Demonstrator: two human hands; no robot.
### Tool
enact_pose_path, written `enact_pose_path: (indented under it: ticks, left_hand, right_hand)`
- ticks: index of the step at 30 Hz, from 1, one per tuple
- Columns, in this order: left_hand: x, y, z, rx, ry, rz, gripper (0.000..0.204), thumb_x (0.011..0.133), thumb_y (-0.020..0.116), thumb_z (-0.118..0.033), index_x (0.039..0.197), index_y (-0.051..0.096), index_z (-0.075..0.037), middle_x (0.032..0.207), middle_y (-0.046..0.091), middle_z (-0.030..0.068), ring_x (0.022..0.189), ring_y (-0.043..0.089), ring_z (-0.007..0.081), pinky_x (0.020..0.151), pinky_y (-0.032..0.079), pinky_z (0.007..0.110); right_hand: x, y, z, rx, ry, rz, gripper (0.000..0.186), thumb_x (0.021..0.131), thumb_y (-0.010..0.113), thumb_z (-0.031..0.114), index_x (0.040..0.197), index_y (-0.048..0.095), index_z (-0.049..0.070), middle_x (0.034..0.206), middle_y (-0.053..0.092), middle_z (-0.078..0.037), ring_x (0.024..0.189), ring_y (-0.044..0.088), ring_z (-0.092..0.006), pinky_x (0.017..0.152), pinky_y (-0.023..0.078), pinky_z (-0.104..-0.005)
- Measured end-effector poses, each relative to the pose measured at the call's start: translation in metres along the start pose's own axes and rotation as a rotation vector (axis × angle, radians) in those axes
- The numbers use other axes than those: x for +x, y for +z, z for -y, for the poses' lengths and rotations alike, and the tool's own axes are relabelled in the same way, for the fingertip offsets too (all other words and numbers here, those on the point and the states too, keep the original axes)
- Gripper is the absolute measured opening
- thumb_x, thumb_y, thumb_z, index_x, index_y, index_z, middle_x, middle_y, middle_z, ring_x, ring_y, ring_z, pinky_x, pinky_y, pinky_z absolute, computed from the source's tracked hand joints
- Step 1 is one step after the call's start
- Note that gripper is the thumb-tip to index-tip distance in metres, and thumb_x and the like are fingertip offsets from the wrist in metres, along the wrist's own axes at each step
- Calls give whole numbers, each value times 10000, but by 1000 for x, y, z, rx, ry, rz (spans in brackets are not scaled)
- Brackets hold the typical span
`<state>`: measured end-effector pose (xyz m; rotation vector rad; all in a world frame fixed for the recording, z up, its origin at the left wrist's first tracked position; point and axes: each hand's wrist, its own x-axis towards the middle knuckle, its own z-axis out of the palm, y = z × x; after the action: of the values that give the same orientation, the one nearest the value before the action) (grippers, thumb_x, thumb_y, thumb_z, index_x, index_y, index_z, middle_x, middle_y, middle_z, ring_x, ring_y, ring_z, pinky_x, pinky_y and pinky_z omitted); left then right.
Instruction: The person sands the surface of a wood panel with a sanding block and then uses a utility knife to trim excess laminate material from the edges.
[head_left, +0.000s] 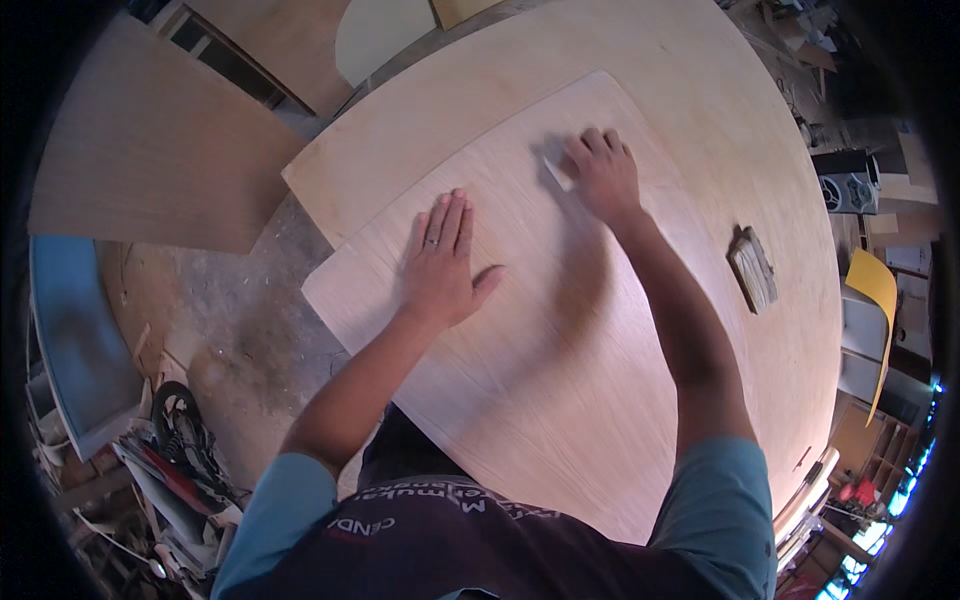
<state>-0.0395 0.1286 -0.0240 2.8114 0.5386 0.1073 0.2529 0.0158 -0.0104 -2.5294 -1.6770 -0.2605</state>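
Note:
A pale wood-grain panel with rounded corners lies over a larger plywood sheet. My left hand rests flat on the panel, fingers stretched out and thumb apart, a ring on one finger. Farther off and to the right, my right hand has its fingers curled and pressed down on the panel. From under them, on the left side, sticks out a small whitish flat piece; most of it is hidden by the hand, so its kind does not show.
A small worn wooden block sits on the plywood, right of my right forearm. Another brown board stands at the far left, above a concrete floor. A blue panel leans at the left edge. A speaker is at the right.

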Motion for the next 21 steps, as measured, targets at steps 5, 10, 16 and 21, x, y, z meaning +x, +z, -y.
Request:
enact_pose_path:
  ticks: [5,10,16,21]
  left_hand:
    - [16,3,-19,-16,2,1,1016,995,530,-647,1647,219,67,1742,202,223,1623,173,360,1311,131,524]
    - [5,9,3,55,12,-63,994,993,583,-608,1626,258,86,1718,260,242,1609,216,369,1304,165,531]
    - [8,17,4,139,105,-169,898,1001,645,-525,1601,338,68,1688,320,243,1567,304,395,1264,256,550]
    - [8,17,-4,155,106,-155,846,1016,642,-480,1601,349,57,1684,322,247,1561,311,407,1254,261,577]
  right_hand:
    - [88,15,-12,-79,-29,-1,322,947,655,235,1266,675,197,1311,644,-67,1244,596,-301,991,521,-487]
    - [14,-8,10,16,-55,-52,244,952,652,195,1194,677,191,1226,648,-66,1217,597,-294,1043,495,-449]
    - [-338,-89,-34,145,232,107,340,845,776,277,1152,666,183,1135,647,-59,1145,592,-317,1026,465,-492]
    - [-609,-163,-63,1,505,198,360,821,825,232,1131,664,144,1125,625,-77,1093,573,-333,936,468,-483]
